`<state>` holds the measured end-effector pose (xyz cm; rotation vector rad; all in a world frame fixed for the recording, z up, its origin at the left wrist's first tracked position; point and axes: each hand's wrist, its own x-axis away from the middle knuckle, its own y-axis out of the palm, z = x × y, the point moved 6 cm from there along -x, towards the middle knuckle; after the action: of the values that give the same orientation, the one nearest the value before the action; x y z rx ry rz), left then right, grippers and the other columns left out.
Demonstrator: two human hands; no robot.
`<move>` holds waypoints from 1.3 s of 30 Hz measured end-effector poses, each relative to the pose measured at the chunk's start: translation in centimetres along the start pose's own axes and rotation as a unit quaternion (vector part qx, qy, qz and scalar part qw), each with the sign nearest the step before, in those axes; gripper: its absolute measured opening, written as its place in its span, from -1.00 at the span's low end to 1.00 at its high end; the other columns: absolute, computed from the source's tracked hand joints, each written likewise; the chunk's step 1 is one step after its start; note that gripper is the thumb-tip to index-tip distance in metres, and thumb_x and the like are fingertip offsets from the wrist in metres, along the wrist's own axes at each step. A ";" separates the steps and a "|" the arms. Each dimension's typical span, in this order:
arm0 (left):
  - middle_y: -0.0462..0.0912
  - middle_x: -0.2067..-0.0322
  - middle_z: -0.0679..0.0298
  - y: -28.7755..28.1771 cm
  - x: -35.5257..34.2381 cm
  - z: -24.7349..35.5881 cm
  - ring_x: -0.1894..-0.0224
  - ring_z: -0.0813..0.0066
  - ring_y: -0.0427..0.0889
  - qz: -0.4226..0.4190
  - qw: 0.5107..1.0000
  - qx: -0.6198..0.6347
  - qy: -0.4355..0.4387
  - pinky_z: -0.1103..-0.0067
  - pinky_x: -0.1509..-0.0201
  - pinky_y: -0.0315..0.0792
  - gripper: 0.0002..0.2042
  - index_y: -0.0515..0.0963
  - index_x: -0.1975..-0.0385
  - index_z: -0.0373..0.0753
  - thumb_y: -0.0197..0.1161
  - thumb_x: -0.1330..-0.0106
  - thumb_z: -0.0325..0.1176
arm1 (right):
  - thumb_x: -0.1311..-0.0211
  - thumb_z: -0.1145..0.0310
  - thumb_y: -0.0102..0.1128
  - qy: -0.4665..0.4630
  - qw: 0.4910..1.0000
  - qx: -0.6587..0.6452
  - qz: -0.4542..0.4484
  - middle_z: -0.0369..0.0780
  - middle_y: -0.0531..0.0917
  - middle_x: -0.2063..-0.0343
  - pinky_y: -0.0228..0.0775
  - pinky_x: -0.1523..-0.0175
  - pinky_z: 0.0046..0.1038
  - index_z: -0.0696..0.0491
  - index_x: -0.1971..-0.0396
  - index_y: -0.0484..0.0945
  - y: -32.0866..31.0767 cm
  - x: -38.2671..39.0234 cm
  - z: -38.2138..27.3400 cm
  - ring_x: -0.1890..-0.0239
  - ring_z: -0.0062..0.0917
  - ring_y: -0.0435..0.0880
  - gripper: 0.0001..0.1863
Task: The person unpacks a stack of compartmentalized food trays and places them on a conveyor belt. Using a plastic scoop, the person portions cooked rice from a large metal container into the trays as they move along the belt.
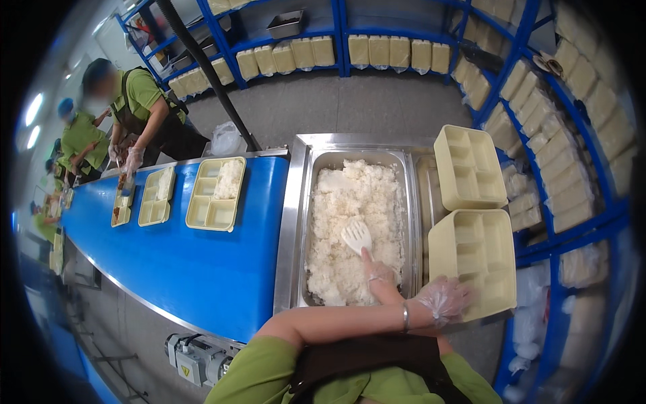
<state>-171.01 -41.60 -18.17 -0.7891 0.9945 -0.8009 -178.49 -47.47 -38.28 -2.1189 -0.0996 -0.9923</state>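
Observation:
My forearms cross, the left above the right. The gloved left hand (444, 301), with a bracelet at its wrist, touches or overlaps the near-left rim of the nearer stack of pale yellow compartment trays (471, 229). Its fingers are smeared by motion, so their grip cannot be made out. Closed round the handle of a white rice paddle (356, 237), my gloved right hand (381, 275) is over a steel pan (410, 202) of cooked white rice (343, 195). The paddle's slotted blade rests on the rice.
A second tray stack (471, 168) stands behind the nearer one. On the blue conveyor belt (222, 269) at left sit several trays, two with rice in one compartment (229, 178). A co-worker (145, 108) handles food beyond. Blue shelving (343, 40) holds wrapped tray stacks.

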 end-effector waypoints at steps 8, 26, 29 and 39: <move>0.46 0.53 0.34 4.2 -0.1 1.7 0.40 0.42 0.48 -0.101 0.994 0.012 0.028 0.50 0.43 0.33 -0.86 0.50 0.62 -0.13 0.14 0.02 -0.22 | -0.20 -0.26 -0.30 -0.019 0.999 -0.036 0.000 0.08 0.57 0.25 0.32 0.02 -0.28 0.15 0.15 0.54 -3.8 0.2 -1.2 0.13 -0.17 0.55 -0.26; 0.22 -0.11 0.27 -12.0 3.6 -6.3 -0.17 0.24 0.23 0.144 0.490 0.813 -0.281 0.24 -0.17 0.26 -0.53 0.24 -0.05 -0.11 0.10 -0.23 -0.03 | -0.21 0.32 -0.08 -0.055 0.911 -0.398 -0.094 -0.25 0.47 0.66 0.27 0.67 -0.48 0.08 0.23 0.41 1.4 1.8 6.6 0.73 -0.56 0.40 -0.80; 0.21 -0.14 0.16 -16.7 9.9 -10.9 -0.19 0.13 0.25 0.289 0.458 0.792 -0.281 0.15 -0.18 0.25 -0.42 0.08 -0.21 -0.04 0.06 -0.15 -0.34 | -0.18 0.34 -0.06 -0.060 0.878 -0.445 -0.166 -0.24 0.46 0.67 0.23 0.71 -0.50 0.13 0.36 0.42 3.1 1.0 4.4 0.77 -0.57 0.37 -0.83; 0.47 0.14 -0.01 -18.8 35.1 -18.1 0.08 0.07 0.50 0.552 0.396 0.596 -0.427 0.28 0.00 0.46 -0.46 0.26 -0.03 -0.48 -0.10 0.11 -0.60 | -0.20 0.37 -0.09 -0.141 0.877 -0.447 -0.108 -0.28 0.40 0.73 0.15 0.76 -0.51 0.11 0.43 0.40 4.1 -3.9 -0.9 0.82 -0.60 0.31 -0.86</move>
<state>-180.13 -84.16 -22.16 0.8044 -0.3165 0.2978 -180.25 -50.05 -43.11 -3.1631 -0.0142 -0.9400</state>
